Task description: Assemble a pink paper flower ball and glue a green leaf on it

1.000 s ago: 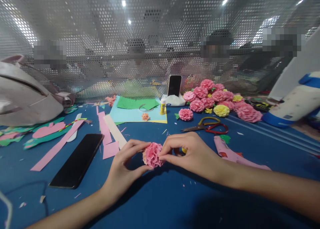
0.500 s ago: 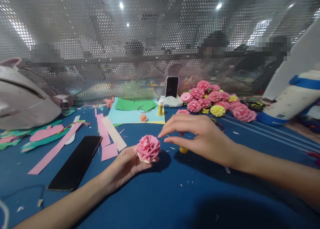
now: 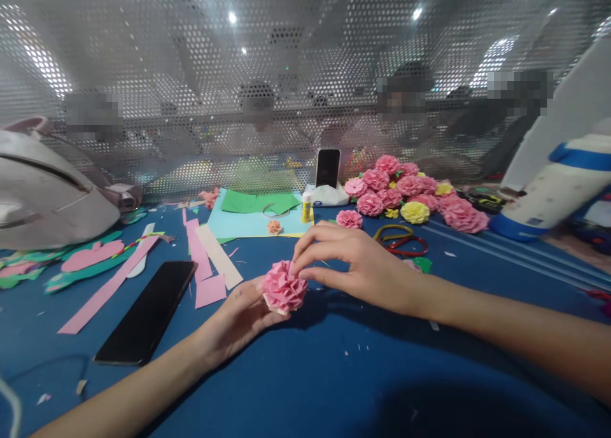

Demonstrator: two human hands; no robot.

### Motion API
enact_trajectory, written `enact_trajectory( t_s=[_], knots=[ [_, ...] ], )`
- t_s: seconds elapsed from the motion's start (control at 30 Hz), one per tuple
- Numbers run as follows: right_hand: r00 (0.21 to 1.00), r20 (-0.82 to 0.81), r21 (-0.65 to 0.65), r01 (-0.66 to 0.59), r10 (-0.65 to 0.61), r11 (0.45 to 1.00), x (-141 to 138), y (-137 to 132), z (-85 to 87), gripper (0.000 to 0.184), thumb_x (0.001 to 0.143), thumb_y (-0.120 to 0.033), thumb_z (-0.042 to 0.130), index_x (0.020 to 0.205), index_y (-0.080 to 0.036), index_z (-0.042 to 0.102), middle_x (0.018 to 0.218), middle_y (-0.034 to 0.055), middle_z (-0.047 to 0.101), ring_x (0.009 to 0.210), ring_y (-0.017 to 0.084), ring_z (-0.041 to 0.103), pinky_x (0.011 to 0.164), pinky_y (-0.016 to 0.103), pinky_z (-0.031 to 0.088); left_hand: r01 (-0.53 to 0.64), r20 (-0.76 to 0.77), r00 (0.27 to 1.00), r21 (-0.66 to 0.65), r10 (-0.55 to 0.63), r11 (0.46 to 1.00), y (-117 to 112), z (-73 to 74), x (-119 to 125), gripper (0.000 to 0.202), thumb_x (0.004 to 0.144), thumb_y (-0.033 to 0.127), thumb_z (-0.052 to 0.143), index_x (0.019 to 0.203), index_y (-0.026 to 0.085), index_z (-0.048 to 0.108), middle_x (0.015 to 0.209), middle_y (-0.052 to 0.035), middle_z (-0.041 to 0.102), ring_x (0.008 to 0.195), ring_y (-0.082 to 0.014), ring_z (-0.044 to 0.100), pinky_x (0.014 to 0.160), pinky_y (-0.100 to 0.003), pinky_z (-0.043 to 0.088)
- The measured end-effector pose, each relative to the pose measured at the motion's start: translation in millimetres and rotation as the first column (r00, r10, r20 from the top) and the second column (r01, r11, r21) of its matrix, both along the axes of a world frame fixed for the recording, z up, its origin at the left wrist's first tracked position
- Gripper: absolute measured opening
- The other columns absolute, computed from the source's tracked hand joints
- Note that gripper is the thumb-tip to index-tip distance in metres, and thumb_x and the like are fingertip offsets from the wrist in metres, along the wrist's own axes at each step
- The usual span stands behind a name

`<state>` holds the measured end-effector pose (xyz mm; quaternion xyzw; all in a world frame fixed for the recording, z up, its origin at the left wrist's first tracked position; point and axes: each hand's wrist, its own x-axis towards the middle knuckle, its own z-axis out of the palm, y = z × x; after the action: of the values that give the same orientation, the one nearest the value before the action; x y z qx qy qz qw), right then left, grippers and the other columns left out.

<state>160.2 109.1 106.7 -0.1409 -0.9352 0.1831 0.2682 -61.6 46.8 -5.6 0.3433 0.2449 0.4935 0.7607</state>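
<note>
A pink folded paper flower (image 3: 284, 287) rests in my left hand (image 3: 236, 320), whose palm faces up with the fingers curled under the flower. My right hand (image 3: 356, 264) comes in from the right, and its fingertips pinch the flower's upper right petals. Both hands hover just above the blue table (image 3: 334, 374).
A black phone (image 3: 147, 310) lies at left beside pink paper strips (image 3: 205, 260). Scissors (image 3: 401, 239) lie behind my right hand. A pile of pink and yellow paper flowers (image 3: 410, 196), a glue stick (image 3: 306, 207), coloured paper sheets (image 3: 258, 216) and a propped phone (image 3: 328, 167) stand at the back.
My right hand let go of the flower and lifted away half a second ago. It has now come back and pinches the petals again. My left hand kept holding the flower.
</note>
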Motion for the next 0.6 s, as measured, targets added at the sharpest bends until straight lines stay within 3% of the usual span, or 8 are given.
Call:
enact_trajectory(
  t_s=[0.23,0.43,0.6],
  knots=[
    [0.994,0.051,-0.085,0.103,-0.099,0.991,-3.0,-6.0,-6.7,0.001,0.088,-0.02,0.073,0.088,-0.02,0.074,0.088,-0.0008,0.073,0.087,0.015,0.062,0.081,0.029,0.045,-0.101,-0.127,0.985,0.111,0.115,0.989,-1.4,2.9,6.4,0.031,0.088,0.033,0.073,0.116,0.02,0.07,0.111,-0.0065,0.074,0.098,-0.0173,0.071,0.091,-0.029,0.056],
    [0.987,0.077,-0.244,0.153,-0.138,0.958,-6.9,-7.2,-7.6,0.01,0.084,-0.013,0.074,0.078,-0.02,0.074,0.081,-0.0033,0.071,0.079,0.012,0.061,0.075,0.025,0.044,-0.156,-0.167,0.972,0.077,0.167,0.985,-1.2,5.0,8.3,0.032,0.082,0.035,0.078,0.106,0.015,0.072,0.101,-0.0069,0.075,0.087,-0.0158,0.071,0.085,-0.028,0.058],
    [0.988,0.095,-0.257,0.142,-0.122,0.956,-8.3,-4.5,-9.9,0.012,0.084,-0.012,0.074,0.075,-0.02,0.073,0.08,-0.0028,0.069,0.08,0.012,0.061,0.076,0.025,0.044,-0.182,-0.19,0.964,0.048,0.188,0.982,-1.4,7.4,9.8,0.032,0.081,0.035,0.079,0.105,0.013,0.072,0.1,-0.008,0.075,0.086,-0.0165,0.072,0.087,-0.03,0.058]
  ],
)
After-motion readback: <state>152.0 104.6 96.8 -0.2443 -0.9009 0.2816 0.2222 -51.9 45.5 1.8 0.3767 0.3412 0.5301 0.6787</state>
